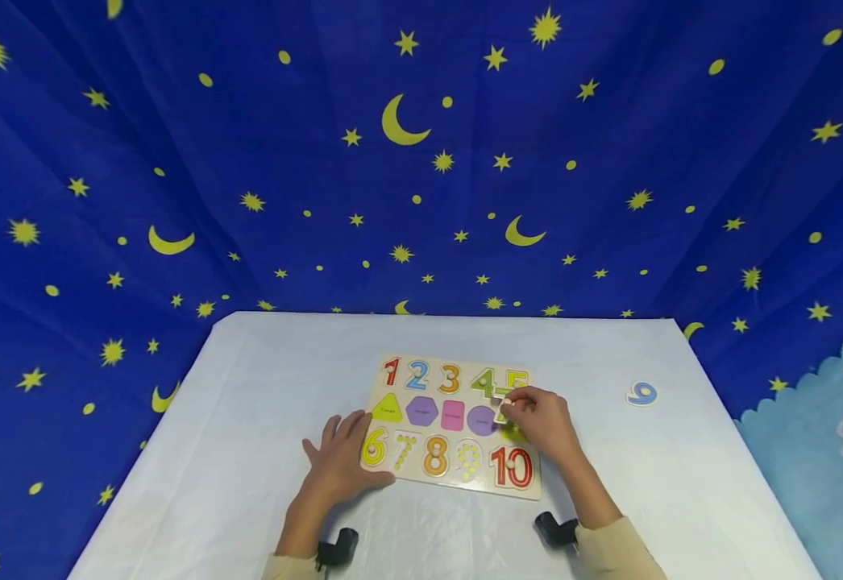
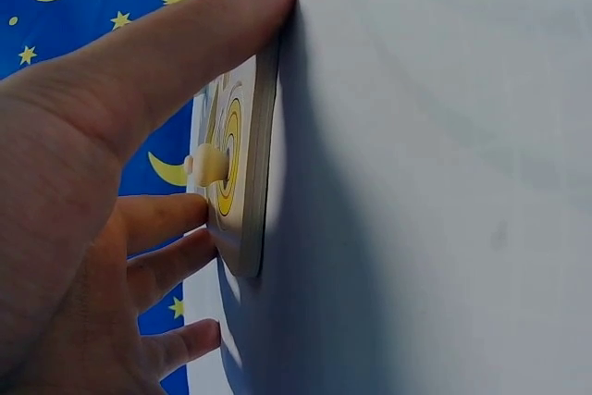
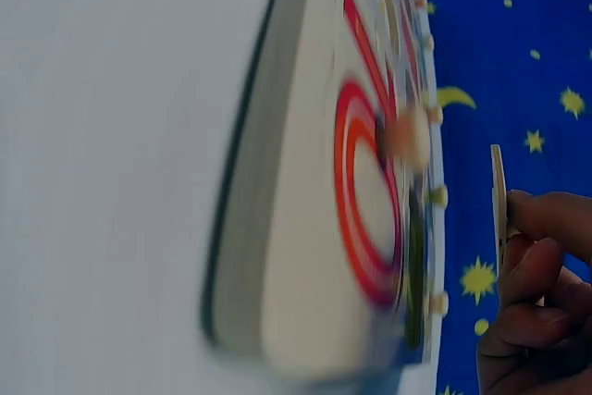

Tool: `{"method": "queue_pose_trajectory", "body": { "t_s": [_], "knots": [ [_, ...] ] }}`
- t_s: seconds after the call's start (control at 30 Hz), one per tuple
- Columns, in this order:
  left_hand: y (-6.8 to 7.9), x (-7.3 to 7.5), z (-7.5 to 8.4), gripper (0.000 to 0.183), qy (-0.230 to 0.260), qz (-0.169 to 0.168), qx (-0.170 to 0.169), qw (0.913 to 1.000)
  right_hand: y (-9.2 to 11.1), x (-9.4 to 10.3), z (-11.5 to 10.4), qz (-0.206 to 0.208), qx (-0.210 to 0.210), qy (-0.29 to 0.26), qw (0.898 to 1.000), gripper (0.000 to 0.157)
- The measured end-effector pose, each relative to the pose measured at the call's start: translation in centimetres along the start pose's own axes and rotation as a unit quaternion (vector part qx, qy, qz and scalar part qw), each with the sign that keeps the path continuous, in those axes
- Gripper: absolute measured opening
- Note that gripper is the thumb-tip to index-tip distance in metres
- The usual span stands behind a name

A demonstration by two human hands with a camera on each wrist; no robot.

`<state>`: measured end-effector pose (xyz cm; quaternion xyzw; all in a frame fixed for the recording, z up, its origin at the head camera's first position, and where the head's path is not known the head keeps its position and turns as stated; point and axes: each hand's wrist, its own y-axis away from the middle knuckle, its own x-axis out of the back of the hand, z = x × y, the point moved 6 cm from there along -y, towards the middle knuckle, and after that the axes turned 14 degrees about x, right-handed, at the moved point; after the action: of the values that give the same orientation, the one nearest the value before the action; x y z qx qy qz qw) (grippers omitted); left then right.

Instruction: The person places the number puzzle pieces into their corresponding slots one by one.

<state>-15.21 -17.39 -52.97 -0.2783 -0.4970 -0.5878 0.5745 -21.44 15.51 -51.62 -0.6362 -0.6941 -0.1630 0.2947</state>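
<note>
A wooden number puzzle board lies on the table, with knobbed number pieces and a middle row of coloured shapes. My left hand rests at its lower left corner, fingers spread, thumb over the near edge and fingertips along the left side. Beside them is the yellow 6 with its wooden knob. My right hand pinches a thin number puzzle piece by its knob, above the board's right part. In the right wrist view that piece appears edge-on, raised off the board. Yellow dots show in the bare 7 and 9 recesses.
A blue 9 piece lies apart on the white table, to the right of the board. Behind the table hangs a blue cloth with yellow stars and moons. A light blue panel stands at the right.
</note>
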Motion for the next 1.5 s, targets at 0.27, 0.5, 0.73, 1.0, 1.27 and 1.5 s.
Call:
{"method": "queue_pose_trajectory", "body": {
  "t_s": [0.27, 0.5, 0.73, 1.0, 1.27, 1.5],
  "knots": [
    [0.0, 0.3, 0.0, 0.107, 0.0, 0.01, -0.013, 0.9999, -0.5, -1.9, -1.8, -0.01, 0.024, -0.003, 1.0, 0.016],
    [-0.4, 0.2, 0.0, 0.107, 0.006, 0.004, -0.01, 0.9999, -0.3, -3.7, -3.4, -0.03, 0.045, -0.026, 0.998, 0.014],
    [-0.4, 0.2, -0.1, 0.107, 0.007, 0.0, -0.007, 1.0, 0.1, -5.7, -4.8, -0.044, 0.064, -0.019, 0.997, 0.013],
    [-0.4, 0.2, -0.2, 0.106, 0.003, 0.0, -0.007, 1.0, 0.3, -7.7, -6.5, -0.059, 0.086, -0.023, 0.994, 0.01],
    [-0.1, 0.5, -0.1, 0.105, -0.002, 0.011, -0.017, 0.9998, 0.6, -9.4, -7.9, -0.078, 0.097, 0.004, 0.992, 0.009],
    [0.0, 0.3, -0.1, 0.104, -0.001, 0.002, -0.011, 0.9999, 1.1, -11.2, -8.8, -0.107, 0.114, 0.02, 0.987, 0.012]
  ]
}}
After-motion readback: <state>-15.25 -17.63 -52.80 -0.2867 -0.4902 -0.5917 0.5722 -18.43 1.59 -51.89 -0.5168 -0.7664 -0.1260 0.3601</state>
